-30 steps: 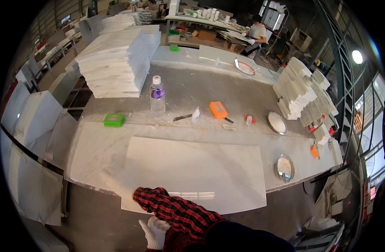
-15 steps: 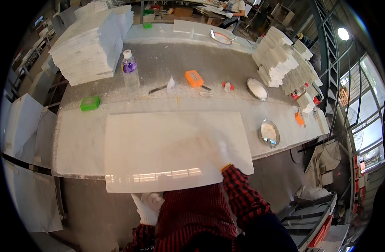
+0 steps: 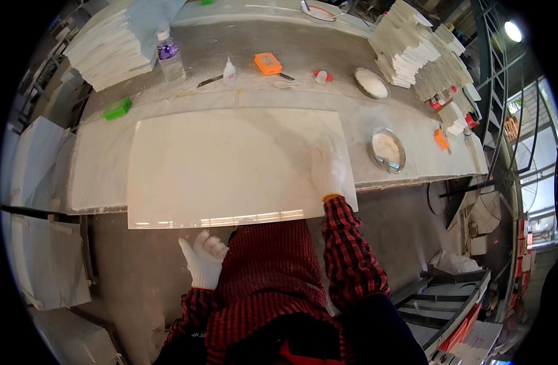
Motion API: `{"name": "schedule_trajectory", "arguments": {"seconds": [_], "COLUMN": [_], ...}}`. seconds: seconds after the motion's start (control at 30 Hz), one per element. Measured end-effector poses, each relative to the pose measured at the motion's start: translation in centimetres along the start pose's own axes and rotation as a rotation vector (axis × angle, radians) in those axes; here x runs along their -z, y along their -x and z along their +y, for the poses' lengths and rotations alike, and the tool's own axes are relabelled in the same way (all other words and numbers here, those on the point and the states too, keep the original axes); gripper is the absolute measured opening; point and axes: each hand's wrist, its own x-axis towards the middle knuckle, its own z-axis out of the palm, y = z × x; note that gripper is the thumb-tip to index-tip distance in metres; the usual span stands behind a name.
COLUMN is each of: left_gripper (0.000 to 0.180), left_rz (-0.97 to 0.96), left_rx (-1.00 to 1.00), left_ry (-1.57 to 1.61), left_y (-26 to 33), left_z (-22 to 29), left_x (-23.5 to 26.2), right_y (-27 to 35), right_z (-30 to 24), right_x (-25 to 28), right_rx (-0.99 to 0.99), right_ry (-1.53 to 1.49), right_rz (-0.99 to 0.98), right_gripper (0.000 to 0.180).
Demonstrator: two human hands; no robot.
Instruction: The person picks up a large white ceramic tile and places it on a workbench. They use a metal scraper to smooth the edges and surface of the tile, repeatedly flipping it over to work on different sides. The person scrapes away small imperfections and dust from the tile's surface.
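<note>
A large glossy white stone slab lies on the pale work surface, its near edge overhanging the table's front. My right hand, in a white glove with a yellow cuff, rests flat on the slab's right part, fingers stretched out and slightly blurred. Just below the slab's front edge, toward the left, is my left hand, also gloved. Its fingers are loosely curled with the thumb apart, and I see nothing in it. To the right of the slab sits a clear round bowl of pale powder with a tool in it.
Behind the slab are a green box, plastic bottle, small white squeeze bottle, orange box and another powder bowl. Stacked stone pieces stand at left and right. An orange tool lies far right.
My view has tilted down, so everything sits higher in the picture. My right hand has moved rightward across the slab. The left hand shows more fully below the front edge.
</note>
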Motion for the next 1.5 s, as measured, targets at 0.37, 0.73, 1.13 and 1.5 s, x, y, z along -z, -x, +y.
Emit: {"name": "schedule_trajectory", "arguments": {"seconds": [0.37, 0.73, 1.13, 1.5], "left_gripper": [0.076, 0.074, 0.066, 0.069], "left_rz": [0.154, 0.07, -0.253, -0.138], "left_rx": [-0.341, -0.227, 0.104, 0.009], "left_ry": [0.068, 0.087, -0.333, -0.393], "left_y": [3.2, 3.7, 2.5, 3.4], "left_z": [7.2, 3.6, -2.5, -3.1], "left_x": [1.3, 8.6, -1.6, -2.1], "right_y": [10.1, 9.9, -3.3, 2.2], "right_z": [-34.6, -30.1, 8.7, 8.6], "right_x": [-10.6, 1.4, 7.5, 9.0], "right_rx": [0.58, 0.64, 0.283, 0.283], "right_ry": [-0.222, -1.133, -0.287, -0.384], "right_rz": [-0.1, -0.62, -0.281, -0.216], "right_gripper": [0.04, 0.017, 0.039, 0.031]}}
